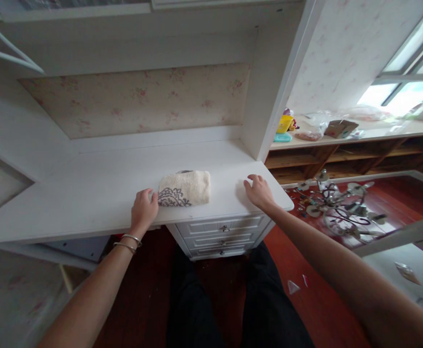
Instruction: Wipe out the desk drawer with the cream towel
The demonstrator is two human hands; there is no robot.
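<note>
A folded cream towel (191,187) with a dark scroll pattern at its lower left lies on the white desk (99,169). Something small and grey shows along its back edge, too hidden to name. At the towel's left end is my left hand (144,208), thumb near or against the cloth, fingers loosely bent and apart from the thumb, holding nothing. Two bracelets circle that wrist. My right hand (258,191) is over the right part of the desk, apart from the towel, with its fingers spread and nothing in them.
White drawers (224,237) stand under the desk's right end. A chandelier (342,203) lies on the red floor (287,261) at right. Beyond it, a low shelf unit (363,154) carries a yellow container (284,123), plastic bags and a box. A cabinet panel (269,87) rises behind my right hand.
</note>
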